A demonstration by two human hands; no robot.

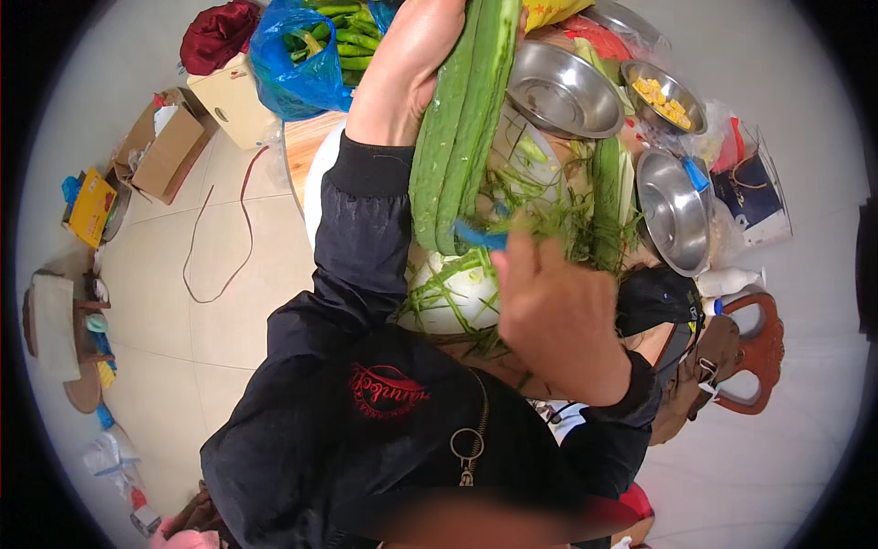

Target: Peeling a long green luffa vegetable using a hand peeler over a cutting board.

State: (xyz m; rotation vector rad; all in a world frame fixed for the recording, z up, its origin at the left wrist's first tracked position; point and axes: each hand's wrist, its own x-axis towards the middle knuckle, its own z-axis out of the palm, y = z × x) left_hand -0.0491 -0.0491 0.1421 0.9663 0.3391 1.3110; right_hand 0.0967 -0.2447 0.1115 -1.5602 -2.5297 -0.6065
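Note:
My left hand (429,41) grips a long ridged luffa gourd (463,130) high up, its lower end pointing towards me. My right hand (559,309), blurred, holds a blue peeler (480,237) against or close to the gourd's lower end; contact cannot be told. Green peel strips (542,199) lie around the hand and over a white plate (453,295) beneath. To the right of the strips lies another green gourd (606,199).
Beyond and right are a steel basin (566,89), a steel bowl (665,68) with yellow pieces and a second basin (675,209). A blue plastic bag (295,75) of green peppers stands back left. A wooden chair (768,350) is at right.

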